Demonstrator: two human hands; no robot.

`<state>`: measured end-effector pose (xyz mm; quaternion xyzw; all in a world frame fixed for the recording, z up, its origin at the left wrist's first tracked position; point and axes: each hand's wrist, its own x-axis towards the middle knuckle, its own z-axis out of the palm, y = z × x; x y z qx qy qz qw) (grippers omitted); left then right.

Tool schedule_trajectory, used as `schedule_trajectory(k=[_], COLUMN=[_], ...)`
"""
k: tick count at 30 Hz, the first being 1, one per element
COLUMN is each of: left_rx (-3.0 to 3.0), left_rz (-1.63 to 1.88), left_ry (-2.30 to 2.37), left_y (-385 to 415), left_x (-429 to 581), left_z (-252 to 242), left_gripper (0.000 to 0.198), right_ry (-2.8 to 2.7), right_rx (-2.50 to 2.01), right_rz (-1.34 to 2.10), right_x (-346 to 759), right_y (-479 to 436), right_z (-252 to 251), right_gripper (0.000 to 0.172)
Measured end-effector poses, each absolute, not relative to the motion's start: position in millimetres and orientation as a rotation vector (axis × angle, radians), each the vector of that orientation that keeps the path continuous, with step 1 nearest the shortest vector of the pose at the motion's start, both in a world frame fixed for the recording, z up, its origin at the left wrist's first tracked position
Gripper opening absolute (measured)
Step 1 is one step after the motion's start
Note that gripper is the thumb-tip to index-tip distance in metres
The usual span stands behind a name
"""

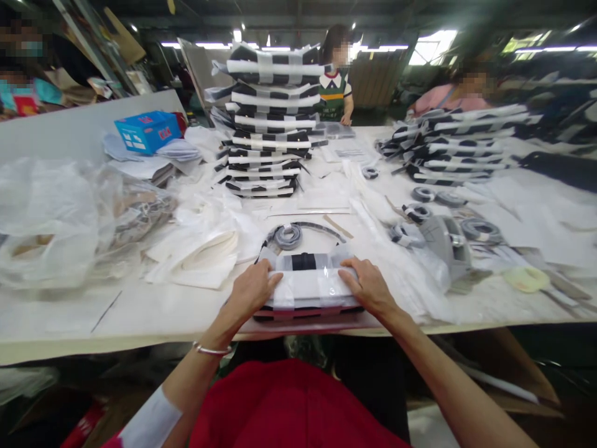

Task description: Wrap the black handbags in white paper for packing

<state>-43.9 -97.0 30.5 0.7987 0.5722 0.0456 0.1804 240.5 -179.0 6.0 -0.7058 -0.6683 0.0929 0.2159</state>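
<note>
Left hand (252, 290), right hand (367, 287) on film-veiled garment (308, 287)

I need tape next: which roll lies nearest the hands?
The grey roll just beyond the bundle held by the left hand and right hand; the other rolls lie farther right, by the dispenser.

Hall: dim workshop under a dark beamed ceiling (298, 18).
Light: white strip lamps (212, 45) overhead; daylight through high windows (431, 46), far right.
Furniture: long pale worktop (153, 311) reaching the far side.
Left: flat grey panel (69, 127).
</note>
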Motion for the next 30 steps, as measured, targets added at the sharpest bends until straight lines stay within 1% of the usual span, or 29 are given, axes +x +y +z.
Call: schedule_trajectory(k=[3,6,15,19,23,25,28,30], left_rx=[2.04,1.851,1.774,1.961,2.324,2.535,2.756,2.84], left_rz=[0.28,0.43,0.437,0.41,0.345,0.477,0.755,0.848], left_ry=[1.573,1.473,1.306,1.373,1.463,1.452,1.345,1.212], left_y=[-90.8,-87.6,-87.1,-93.0,-99.0,-102.6,-109.2,-113.6], left_x=[-47.4,-52.3,-59.4,-61.3,-61.0,-59.3,-56.2,-54.7], left_z=[24.6,14.3,4.8,3.9,6.5,8.6,9.4,6.6], left_gripper=[0.02,0.019,0.019,0.015,0.012,0.013,0.018,0.023], right_ry=[-1.876,-1.914,-2.03,-2.047,-2.063,-2.062,-2.08,-2.134], right_rx=[-1.944,-1.935,-1.921,-1.937,-1.939,-1.926,-1.842,-1.76], right_rz=[0.256,0.263,0.192,0.184,0.155,0.169,0.296,0.408], right_x=[240.6,240.4,238.5,237.7,236.6,238.6,247.1,255.6], right_y=[-179.7,-179.7,-180.6,-180.8,-179.3,-177.8,-179.2,-185.4], right_z=[3.1,2.6,4.1,2.6,3.5,6.3,15.7,24.4], right_gripper=[0.032,0.03,0.029,0.029,0.029,0.03,0.034,0.044])
